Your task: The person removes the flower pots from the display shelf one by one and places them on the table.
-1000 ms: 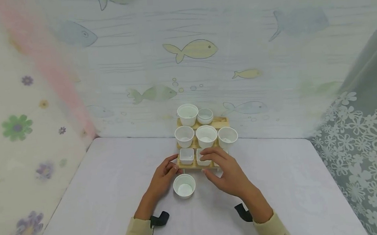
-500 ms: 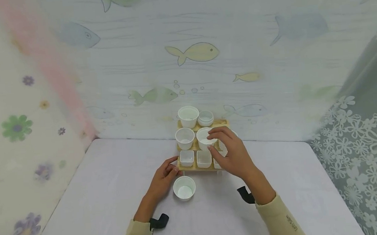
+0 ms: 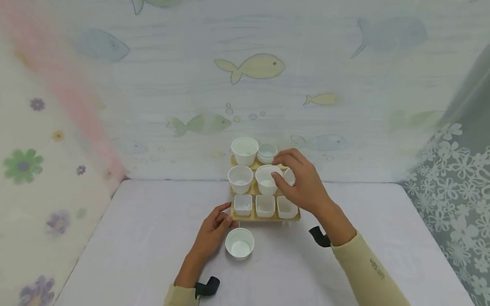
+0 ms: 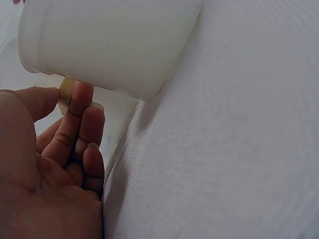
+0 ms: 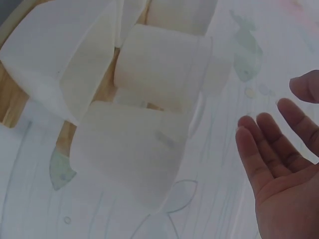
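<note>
A tiered wooden stand (image 3: 253, 218) carries white cups. Its left front corner is pinched between thumb and fingers of my left hand (image 3: 212, 230); in the left wrist view, the stand's wood (image 4: 66, 89) shows at the fingertips. My right hand (image 3: 303, 182) hovers over the stand's right side, fingers loosely bent and apart, nothing between them. It partly hides the right round cup (image 3: 289, 176) of the middle tier. Beside that stand a middle round cup (image 3: 267, 182) and a left one (image 3: 240, 180). In the right wrist view the hand (image 5: 286, 164) is apart from the cups.
Square cups (image 3: 265, 205) fill the front tier. A taller round cup (image 3: 245, 151) and some low stacked cups (image 3: 267, 154) occupy the top tier. One loose round cup (image 3: 240, 243) stands on the white tablecloth (image 3: 148, 237) before the stand. A fish-patterned curtain (image 3: 170, 82) hangs behind.
My right hand has moved up and to the right, from over the front square cups to the right end of the middle tier. My left hand has kept its place at the stand.
</note>
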`<state>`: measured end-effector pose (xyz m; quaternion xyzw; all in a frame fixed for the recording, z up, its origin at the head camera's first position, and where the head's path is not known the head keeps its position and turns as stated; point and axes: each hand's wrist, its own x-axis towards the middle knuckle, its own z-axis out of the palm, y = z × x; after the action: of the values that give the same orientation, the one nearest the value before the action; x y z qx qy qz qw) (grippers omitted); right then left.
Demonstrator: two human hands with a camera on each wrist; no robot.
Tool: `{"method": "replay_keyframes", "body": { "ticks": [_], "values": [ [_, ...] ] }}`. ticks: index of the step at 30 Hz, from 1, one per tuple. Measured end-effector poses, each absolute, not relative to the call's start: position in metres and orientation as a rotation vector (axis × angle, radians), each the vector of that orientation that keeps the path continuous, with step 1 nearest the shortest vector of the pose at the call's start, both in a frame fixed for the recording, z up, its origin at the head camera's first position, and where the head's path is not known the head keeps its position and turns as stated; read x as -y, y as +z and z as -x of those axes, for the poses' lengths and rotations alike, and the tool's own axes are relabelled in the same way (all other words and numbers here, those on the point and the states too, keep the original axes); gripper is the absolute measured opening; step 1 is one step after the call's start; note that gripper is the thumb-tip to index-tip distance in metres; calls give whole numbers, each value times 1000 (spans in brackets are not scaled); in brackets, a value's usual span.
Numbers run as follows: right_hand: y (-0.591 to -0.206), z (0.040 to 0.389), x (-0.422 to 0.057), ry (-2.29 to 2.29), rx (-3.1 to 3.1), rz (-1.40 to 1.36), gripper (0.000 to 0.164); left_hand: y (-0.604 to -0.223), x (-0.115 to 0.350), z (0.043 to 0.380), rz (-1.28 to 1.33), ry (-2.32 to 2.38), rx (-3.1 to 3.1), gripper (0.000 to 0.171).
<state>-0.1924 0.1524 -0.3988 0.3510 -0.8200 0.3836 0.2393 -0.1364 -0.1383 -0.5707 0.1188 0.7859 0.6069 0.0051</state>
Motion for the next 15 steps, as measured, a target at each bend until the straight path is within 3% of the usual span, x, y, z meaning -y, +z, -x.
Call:
{"method": "replay_keyframes", "body": {
  "ticks": [15],
  "values": [
    [-395, 220, -151, 1021, 2374, -769, 22, -567, 137, 135, -308, 1891, -2443, 46]
  ]
}}
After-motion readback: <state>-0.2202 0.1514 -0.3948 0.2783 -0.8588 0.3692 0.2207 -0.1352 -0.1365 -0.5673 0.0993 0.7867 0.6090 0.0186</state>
